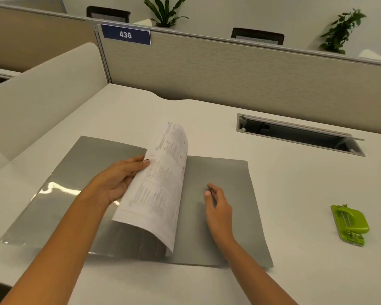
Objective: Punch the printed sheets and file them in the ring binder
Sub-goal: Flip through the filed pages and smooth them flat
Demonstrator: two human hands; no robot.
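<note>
A grey binder (233,216) lies open flat on the white desk, its left cover glossy under a clear sleeve. The printed sheets (161,183) stand curved above the binder's spine, their printed side facing right. My left hand (121,179) grips the sheets at their left edge, thumb on top. My right hand (218,203) hovers over or rests on the bare right cover, fingers loosely curled, holding nothing. A green hole punch (350,224) lies on the desk to the right, well apart from the binder. The binder's rings are hidden behind the sheets.
A cable slot with a raised lid (299,135) is sunk into the desk (295,282) behind the punch. A beige partition (229,69) with a blue "436" sign (125,34) runs along the back. A curved divider (42,89) closes the left side.
</note>
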